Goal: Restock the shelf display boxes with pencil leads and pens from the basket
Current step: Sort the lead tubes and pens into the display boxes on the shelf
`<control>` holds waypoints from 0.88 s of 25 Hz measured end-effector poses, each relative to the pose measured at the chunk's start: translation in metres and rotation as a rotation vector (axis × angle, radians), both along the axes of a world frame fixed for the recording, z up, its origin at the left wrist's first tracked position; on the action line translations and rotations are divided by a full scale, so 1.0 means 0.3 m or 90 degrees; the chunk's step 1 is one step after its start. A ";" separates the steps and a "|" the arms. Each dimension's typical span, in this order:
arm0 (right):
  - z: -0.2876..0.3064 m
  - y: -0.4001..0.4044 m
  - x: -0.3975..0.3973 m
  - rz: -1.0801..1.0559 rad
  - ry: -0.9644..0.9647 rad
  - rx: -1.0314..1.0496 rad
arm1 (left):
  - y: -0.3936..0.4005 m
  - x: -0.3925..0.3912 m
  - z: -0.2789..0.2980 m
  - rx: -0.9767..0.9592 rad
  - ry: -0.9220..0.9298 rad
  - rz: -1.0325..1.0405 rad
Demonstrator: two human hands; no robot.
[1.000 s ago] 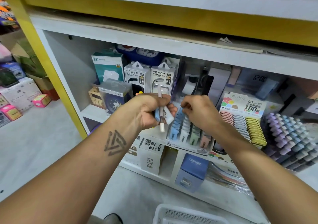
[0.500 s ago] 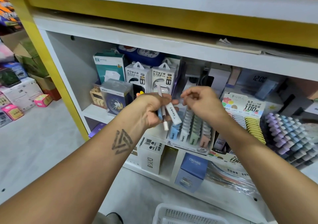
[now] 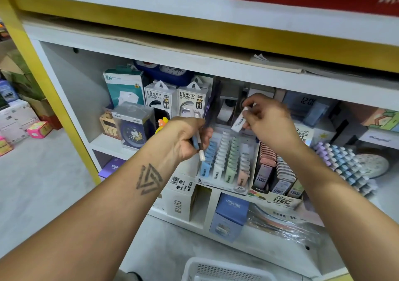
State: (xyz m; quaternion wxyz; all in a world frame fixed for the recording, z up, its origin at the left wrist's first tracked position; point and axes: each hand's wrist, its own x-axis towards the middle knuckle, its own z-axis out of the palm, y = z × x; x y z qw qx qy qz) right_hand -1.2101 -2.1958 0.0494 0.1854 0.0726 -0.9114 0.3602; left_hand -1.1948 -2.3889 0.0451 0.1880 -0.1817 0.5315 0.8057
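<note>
Two hands work at mid-frame before the shelf: the right hand (image 3: 266,122) pinches a white lead case (image 3: 240,121) just above the display box (image 3: 226,162) of pastel cases. Left of it, the left hand (image 3: 186,139) grips a pen (image 3: 199,149) and a blue case. The white basket (image 3: 224,270) sits at the bottom edge.

"POWER BANK" on two white boxes (image 3: 160,99), "CRUHRE" on blue box (image 3: 232,207), "2B" on lead display box (image 3: 239,188)

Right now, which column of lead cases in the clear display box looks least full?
The pink column, rightmost of the four: its cases stop short of the back, while the blue, white and green columns run further up the display box.
</note>
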 end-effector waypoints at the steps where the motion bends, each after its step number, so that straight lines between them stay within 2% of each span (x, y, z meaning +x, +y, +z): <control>1: -0.009 0.011 -0.003 -0.008 0.019 0.055 | -0.001 -0.002 -0.002 -0.013 -0.010 -0.007; 3: -0.025 0.023 -0.008 -0.012 0.041 0.148 | 0.001 -0.001 0.001 -0.026 -0.019 -0.018; 9: -0.056 -0.001 -0.037 -0.033 0.140 0.284 | 0.007 -0.005 0.000 -0.027 -0.025 -0.013; 16: -0.083 -0.066 -0.124 -0.036 -0.023 0.454 | -0.012 -0.011 0.001 -0.036 -0.022 -0.034; 22: -0.054 -0.103 -0.170 0.000 -0.145 0.476 | -0.029 -0.018 0.000 -0.024 -0.015 -0.049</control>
